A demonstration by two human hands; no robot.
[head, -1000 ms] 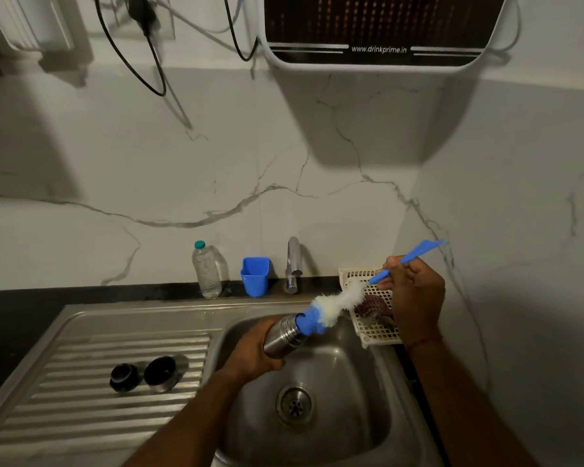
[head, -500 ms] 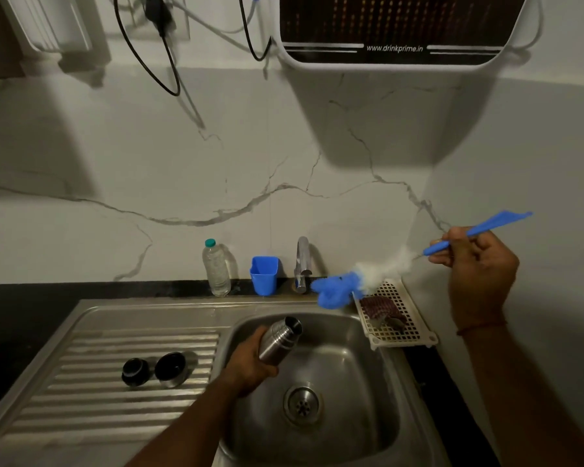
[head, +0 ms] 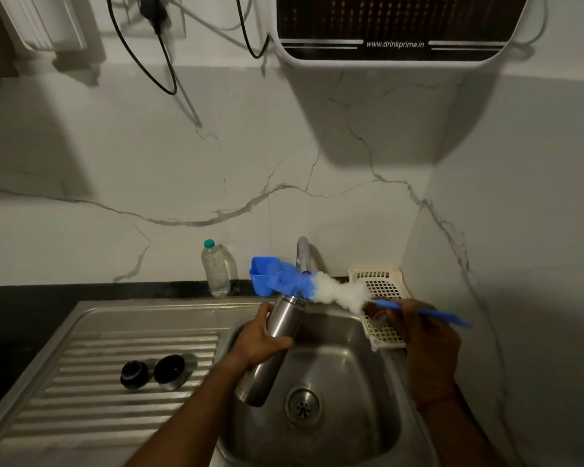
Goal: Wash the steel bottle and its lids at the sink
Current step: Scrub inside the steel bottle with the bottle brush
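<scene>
Dim kitchen, steel sink (head: 351, 345). Left hand (head: 260, 340) curled round tilted cylindrical steel bottle (head: 285, 320) over basin; right hand (head: 422, 345) pinches blue-handled, white-and-blue bottle brush (head: 321, 289) by bottle mouth. White wall unit (head: 398, 60) reads "www.drinkprime.in".

Single head-worn view, looking forward-down at sink (head: 317, 332) and wall, close range.

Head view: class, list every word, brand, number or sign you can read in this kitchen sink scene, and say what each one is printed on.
"www.drinkprime.in": white print on the dark lower band of the wall-mounted water purifier.
Any print on the clear plastic bottle by the wall is too small to read.
No text shows on the steel bottle.
</scene>
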